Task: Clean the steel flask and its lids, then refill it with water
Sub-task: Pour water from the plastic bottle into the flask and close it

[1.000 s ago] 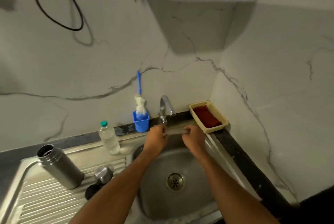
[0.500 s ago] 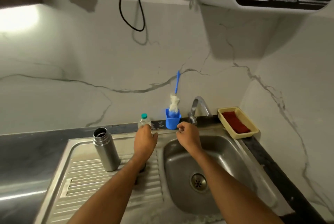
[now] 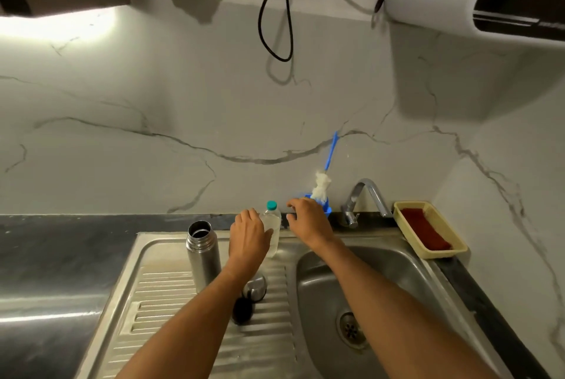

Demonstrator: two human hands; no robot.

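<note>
Two hands up at the back of the sink unit, both near the small plastic bottle [image 3: 273,225] w/ teal cap. Left hand [image 3: 249,236] is against the bottle's left side, fingers curving onto it; looks like a grasp starting, can't tell if it's closed round yet. Right hand [image 3: 307,218] hovers just right of the bottle, in front of the blue brush holder [image 3: 326,206], fingers loosely spread, holding nothing.

Steel flask [image 3: 202,251] stands upright & open-mouthed on the ribbed drainboard [image 3: 159,311], long axis vertical, just left of the left hand, apart from it. So left hand is nearer by far; right would have to cross over. Two lids [image 3: 255,286] lie on the drainboard under the left forearm, partly hidden.

Bottle brush [image 3: 321,187] stands in the holder, handle leaning on the wall. Tap [image 3: 363,195] over the basin [image 3: 382,287]; no water visible running. Likely next: soap from the bottle, then flask.
</note>
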